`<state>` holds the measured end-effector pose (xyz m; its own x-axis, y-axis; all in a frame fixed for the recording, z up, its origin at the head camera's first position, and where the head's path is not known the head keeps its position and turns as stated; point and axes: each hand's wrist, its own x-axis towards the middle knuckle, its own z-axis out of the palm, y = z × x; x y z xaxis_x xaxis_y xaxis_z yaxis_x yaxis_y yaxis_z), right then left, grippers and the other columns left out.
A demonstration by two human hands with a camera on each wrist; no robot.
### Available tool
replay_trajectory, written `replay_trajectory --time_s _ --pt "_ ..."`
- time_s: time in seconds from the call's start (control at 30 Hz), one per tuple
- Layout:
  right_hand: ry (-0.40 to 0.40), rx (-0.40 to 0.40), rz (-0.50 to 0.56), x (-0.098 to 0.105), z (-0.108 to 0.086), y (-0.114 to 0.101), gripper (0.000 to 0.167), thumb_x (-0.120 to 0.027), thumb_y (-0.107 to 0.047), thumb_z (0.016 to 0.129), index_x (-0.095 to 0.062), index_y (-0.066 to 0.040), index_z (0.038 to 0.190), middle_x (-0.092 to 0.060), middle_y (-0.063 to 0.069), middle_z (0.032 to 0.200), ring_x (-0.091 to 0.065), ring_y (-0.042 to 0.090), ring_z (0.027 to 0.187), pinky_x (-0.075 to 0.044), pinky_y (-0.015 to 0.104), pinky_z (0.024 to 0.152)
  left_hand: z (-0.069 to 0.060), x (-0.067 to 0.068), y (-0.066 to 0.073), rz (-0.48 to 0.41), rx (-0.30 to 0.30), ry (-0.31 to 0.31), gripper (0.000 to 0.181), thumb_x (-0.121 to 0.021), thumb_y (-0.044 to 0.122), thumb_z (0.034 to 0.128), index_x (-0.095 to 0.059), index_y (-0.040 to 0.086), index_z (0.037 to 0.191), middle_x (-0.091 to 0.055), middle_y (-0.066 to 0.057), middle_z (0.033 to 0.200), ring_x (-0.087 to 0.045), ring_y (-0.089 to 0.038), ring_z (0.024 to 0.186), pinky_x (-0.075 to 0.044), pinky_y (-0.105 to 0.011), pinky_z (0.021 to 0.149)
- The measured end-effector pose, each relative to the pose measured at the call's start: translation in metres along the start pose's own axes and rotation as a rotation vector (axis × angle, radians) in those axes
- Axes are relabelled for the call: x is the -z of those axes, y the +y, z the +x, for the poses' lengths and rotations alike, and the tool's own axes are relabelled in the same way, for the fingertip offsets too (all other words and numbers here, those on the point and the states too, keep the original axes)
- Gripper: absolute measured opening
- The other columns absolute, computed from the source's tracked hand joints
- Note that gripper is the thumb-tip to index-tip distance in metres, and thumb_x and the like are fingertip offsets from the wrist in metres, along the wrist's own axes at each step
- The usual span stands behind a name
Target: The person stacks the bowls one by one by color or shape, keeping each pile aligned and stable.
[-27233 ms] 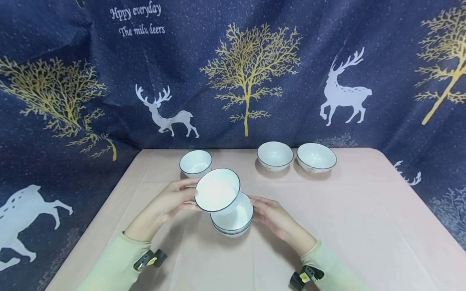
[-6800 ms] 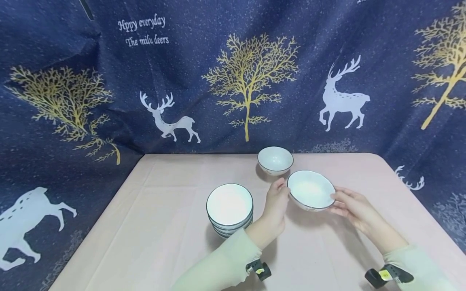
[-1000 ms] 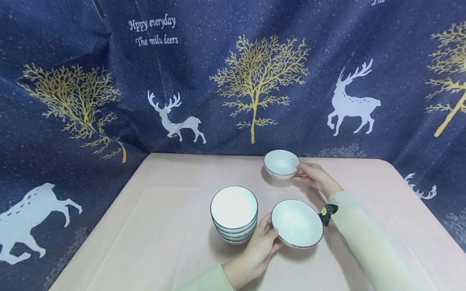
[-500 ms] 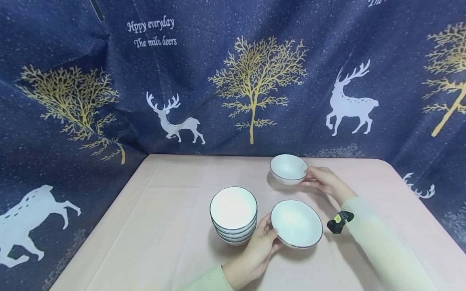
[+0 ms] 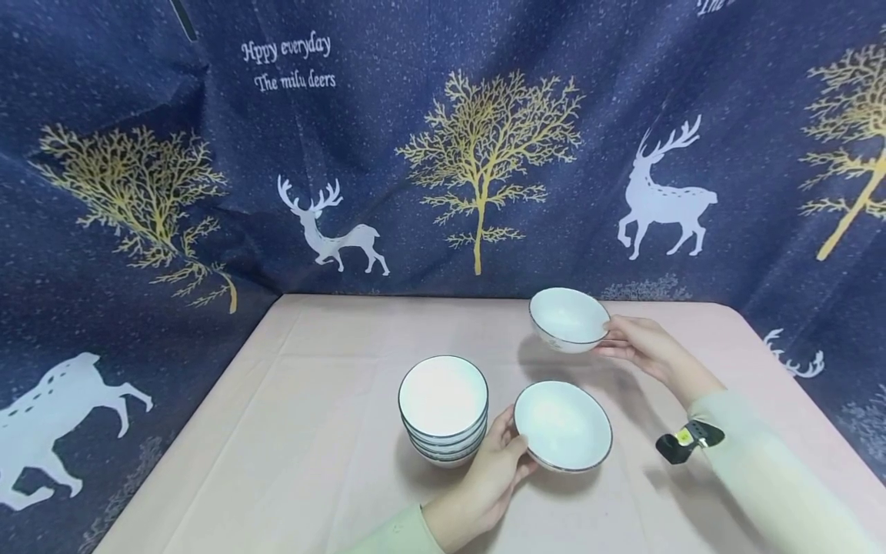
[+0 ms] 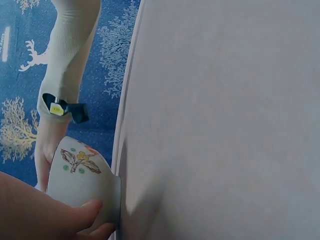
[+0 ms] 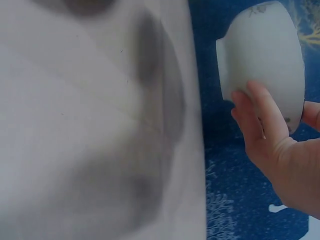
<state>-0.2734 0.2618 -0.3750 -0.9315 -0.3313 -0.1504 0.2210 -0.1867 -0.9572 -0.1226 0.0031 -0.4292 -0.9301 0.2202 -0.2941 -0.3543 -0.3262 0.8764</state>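
My left hand (image 5: 482, 477) grips the left side of a white, dark-rimmed bowl (image 5: 563, 425), its thumb near the rim. That bowl sits on or just above the cloth; in the left wrist view a flower print shows on its outside. Farther back, my right hand (image 5: 644, 348) holds a second white bowl (image 5: 569, 317) by its right edge, thumb at the rim and fingers underneath. Its base is off the table in the right wrist view (image 7: 265, 65). Left of my left hand stands a stack of several white bowls (image 5: 444, 408), nested upright.
A pale pink cloth covers the table (image 5: 311, 431). Behind its far edge hangs a dark blue curtain (image 5: 429, 231) printed with deer and gold trees. A small black camera (image 5: 681, 442) is strapped to the right wrist.
The right hand has lifted the rear bowl off the table and carried it to the right. My left hand and the bowl it holds have stayed in place, as has the stack.
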Motion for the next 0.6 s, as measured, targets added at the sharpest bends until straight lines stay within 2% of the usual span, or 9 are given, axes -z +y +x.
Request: replay_trajectory --time_s 0.27,0.5,0.6 --pt "0.022 0.002 -0.041 -0.005 -0.021 -0.01 0.019 -0.041 0.0 0.098 -0.059 0.0 0.089 -0.067 0.009 0.092 -0.07 0.018 0.086 -0.057 0.034 0.085 0.0 0.001 0.0 -0.002 0.01 0.0 0.062 -0.045 0.002 0.0951 -0.019 0.003 0.151 -0.018 -0.027 0.154 -0.034 -0.041 0.136 -0.046 -0.048 0.103" --pt "0.013 0.005 -0.047 -0.011 -0.038 -0.01 0.019 -0.042 0.0 0.097 -0.057 0.0 0.086 -0.065 0.009 0.095 -0.069 0.018 0.088 -0.057 0.035 0.087 -0.001 0.001 0.0 -0.011 0.003 0.002 0.063 -0.046 0.002 0.0948 -0.018 0.002 0.151 -0.018 -0.028 0.154 -0.037 -0.041 0.134 -0.046 -0.048 0.103" --pt "0.016 0.009 -0.07 -0.012 -0.046 -0.008 0.015 -0.042 0.0 0.097 -0.057 0.0 0.092 -0.064 0.009 0.097 -0.069 0.018 0.088 -0.057 0.036 0.087 -0.001 0.001 0.0 -0.005 -0.004 0.001 0.063 -0.046 0.002 0.0954 -0.018 0.001 0.151 -0.017 -0.028 0.154 -0.038 -0.04 0.133 -0.046 -0.048 0.102"
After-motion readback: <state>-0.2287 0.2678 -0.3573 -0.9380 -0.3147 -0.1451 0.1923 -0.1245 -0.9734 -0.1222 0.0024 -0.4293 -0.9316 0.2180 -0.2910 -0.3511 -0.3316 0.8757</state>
